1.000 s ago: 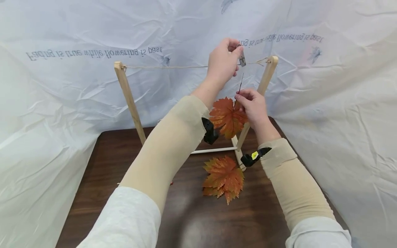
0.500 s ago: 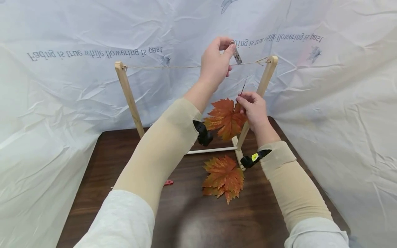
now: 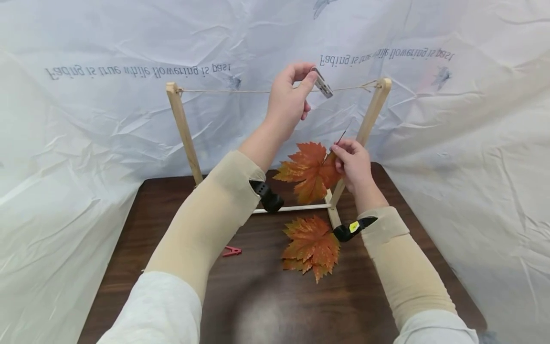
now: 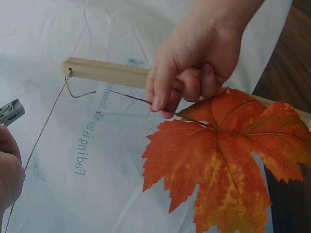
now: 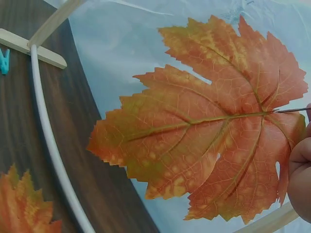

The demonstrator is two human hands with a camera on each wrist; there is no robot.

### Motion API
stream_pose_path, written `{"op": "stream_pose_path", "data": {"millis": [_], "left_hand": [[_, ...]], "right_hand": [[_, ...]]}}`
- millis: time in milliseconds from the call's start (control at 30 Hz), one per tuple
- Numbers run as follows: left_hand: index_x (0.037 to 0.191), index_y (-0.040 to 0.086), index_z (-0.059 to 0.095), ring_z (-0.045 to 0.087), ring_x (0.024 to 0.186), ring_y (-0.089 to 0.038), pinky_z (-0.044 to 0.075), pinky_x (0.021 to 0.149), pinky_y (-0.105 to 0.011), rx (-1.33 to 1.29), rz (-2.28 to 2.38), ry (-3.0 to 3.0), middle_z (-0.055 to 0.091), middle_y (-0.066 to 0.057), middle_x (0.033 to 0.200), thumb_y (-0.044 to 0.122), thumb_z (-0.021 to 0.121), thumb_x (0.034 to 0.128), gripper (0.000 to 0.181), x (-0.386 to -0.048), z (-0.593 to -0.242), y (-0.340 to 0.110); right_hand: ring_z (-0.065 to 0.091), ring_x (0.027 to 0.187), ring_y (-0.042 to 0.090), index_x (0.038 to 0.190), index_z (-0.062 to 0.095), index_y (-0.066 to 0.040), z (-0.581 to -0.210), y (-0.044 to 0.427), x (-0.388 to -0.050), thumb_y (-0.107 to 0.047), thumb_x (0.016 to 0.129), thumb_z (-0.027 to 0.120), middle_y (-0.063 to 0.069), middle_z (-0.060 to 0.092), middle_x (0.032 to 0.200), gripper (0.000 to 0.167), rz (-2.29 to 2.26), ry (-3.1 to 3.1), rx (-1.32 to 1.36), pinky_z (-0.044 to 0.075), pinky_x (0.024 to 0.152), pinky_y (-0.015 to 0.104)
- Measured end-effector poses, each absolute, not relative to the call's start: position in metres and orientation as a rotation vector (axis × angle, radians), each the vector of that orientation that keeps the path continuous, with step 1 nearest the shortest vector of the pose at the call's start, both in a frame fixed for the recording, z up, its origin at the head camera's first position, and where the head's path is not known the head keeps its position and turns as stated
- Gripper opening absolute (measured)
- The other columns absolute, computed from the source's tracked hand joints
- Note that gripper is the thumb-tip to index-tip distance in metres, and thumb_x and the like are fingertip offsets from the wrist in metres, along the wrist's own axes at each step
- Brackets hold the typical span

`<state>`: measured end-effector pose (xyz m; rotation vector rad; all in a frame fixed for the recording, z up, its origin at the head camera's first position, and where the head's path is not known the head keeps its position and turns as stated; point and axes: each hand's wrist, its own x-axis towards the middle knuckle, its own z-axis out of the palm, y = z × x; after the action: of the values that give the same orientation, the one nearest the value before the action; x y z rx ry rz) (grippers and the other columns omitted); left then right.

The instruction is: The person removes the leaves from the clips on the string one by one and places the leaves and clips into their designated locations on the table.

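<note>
My left hand point(image 3: 289, 98) pinches a grey clothespin point(image 3: 323, 85) between thumb and fingers, in front of the string point(image 3: 232, 91). The clothespin tilts down to the right; whether it touches the string I cannot tell. Lower and to the right, my right hand point(image 3: 354, 165) pinches the thin stem of an orange artificial leaf point(image 3: 309, 172). The stem's free end points up, below the string, and the blade hangs to the left. In the left wrist view, the stem point(image 4: 133, 97) runs between the right fingertips. The right wrist view shows the leaf's broad face point(image 5: 209, 121), with most of that hand out of frame.
A wooden frame with two posts point(image 3: 185, 136) carries the string. Its white crossbar point(image 3: 296, 208) lies low behind more orange leaves point(image 3: 312, 246) on the dark table point(image 3: 266, 306). A red clothespin point(image 3: 232, 251) lies to their left. The right wrist view has a teal clothespin point(image 5: 4, 61).
My left hand has shifted left and down with the grey clothespin, which now slants more. The right hand and its leaf have sunk slightly. The red clothespin has come out from behind my left arm.
</note>
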<state>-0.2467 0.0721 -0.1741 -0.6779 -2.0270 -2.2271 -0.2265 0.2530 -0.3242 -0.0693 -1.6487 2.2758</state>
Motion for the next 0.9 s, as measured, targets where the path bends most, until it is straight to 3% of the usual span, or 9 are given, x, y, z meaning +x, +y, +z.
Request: {"op": "stream_pose_path", "data": {"millis": [367,900], "left_hand": [[0.119,0.01,0.059,0.039,0.045,-0.017,0.037,0.039,-0.027,-0.893,-2.398,-1.95,0.058,0.0,0.109,0.018,0.059,0.0938,0.027,-0.244,-0.214,0.068],[0.12,0.01,0.058,0.039,0.047,-0.016,0.037,0.041,-0.028,-0.963,-2.452,-2.032,0.056,-0.002,0.114,0.013,0.059,0.0934,0.027,-0.244,-0.259,0.055]], "right_hand": [[0.038,0.046,0.009,0.088,0.053,-0.007,-0.358,0.253,-0.216,-0.004,0.091,0.06,0.004,0.06,0.083,0.008,2.45,-1.516,-0.196,0.026,0.037,0.018],[0.038,0.043,0.008,0.09,0.051,-0.007,-0.386,0.258,-0.206,-0.004,0.092,0.057,0.004,0.06,0.084,0.007,2.533,-1.438,-0.221,0.025,0.034,0.016]]}}
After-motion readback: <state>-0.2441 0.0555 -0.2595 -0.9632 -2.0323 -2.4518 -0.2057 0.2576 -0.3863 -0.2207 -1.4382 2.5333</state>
